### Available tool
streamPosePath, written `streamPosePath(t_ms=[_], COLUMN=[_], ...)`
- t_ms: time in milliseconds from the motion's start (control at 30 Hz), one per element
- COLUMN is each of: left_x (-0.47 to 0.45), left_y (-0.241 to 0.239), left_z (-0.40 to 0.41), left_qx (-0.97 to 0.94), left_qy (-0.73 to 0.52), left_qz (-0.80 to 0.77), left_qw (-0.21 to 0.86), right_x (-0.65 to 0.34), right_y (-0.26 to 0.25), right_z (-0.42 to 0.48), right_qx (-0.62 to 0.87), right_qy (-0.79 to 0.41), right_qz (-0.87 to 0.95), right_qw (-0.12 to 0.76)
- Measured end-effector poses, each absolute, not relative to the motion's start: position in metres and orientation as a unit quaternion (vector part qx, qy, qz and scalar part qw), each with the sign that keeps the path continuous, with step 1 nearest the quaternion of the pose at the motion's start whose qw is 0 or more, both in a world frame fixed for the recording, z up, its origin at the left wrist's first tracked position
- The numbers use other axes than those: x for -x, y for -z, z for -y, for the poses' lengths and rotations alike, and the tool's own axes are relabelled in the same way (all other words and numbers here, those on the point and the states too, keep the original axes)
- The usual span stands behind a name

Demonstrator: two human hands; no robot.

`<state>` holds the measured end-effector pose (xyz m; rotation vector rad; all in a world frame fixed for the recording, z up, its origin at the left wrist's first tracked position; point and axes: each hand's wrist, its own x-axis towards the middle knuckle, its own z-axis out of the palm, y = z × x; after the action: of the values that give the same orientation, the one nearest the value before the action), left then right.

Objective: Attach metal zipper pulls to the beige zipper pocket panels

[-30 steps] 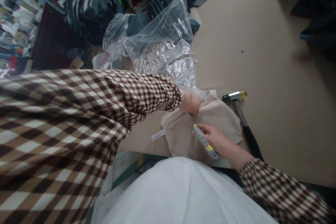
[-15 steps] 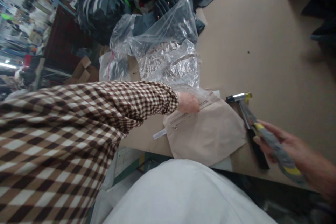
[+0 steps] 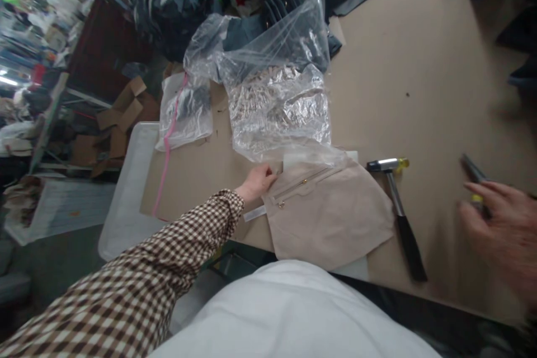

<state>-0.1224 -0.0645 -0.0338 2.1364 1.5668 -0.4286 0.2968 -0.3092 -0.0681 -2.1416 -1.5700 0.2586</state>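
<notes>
"So, where's the beige fabric piece (image 3: pixel 335 218)?"

"Lying flat at the near edge of the table (image 3: pixel 377 112), partly over a white sheet (image 3: pixel 356 269). It's broad and rounded toward the right, with soft ripples (plain and matte, as it looks to me). A zip (image 3: pixel 289 191) with a gold-coloured slider (image 3: pixel 305 181) slants across its far left part, and a small metal ring (image 3: pixel 281 205) sits just nearer."

"And the left hand (image 3: pixel 257 182)?"

"At the far left corner, thumb and fingertips bunched together; whether cloth is caught between them, I cannot tell."

"The right hand (image 3: pixel 499 229)?"

"Well to the right, fingers and thumb about a grey tool (image 3: pixel 474 168); blur hides whether they're clamped on it. Between tool and fabric lies a hammer (image 3: pixel 403 224), black handle near."
</notes>
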Motion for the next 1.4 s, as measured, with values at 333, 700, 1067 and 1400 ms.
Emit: streamPosePath(t_ms=[333, 700, 1067, 1400], left_x=[0.12, 0.121, 0.075, 0.053], left_y=[0.041, 0.029, -0.014, -0.021], left_z=[0.057, 0.067, 0.137, 0.109], left_qx=[-0.758, -0.697, -0.392, -0.31], left_qy=[0.15, 0.03, -0.234, -0.1], left_qz=[-0.58, -0.63, -0.629, -0.59], left_qw=[0.257, 0.341, 0.629, 0.739], right_x=[-0.144, -0.048, -0.044, -0.098], right_y=[0.028, 0.034, 0.018, 0.024], right_z=[0.241, 0.186, 0.167, 0.14], right_qx=[0.676, 0.594, 0.541, 0.587], right_qy=[-0.256, -0.529, -0.655, -0.323], right_qz=[0.582, 0.468, 0.265, 0.717], right_qw=[0.372, 0.386, 0.456, 0.192])
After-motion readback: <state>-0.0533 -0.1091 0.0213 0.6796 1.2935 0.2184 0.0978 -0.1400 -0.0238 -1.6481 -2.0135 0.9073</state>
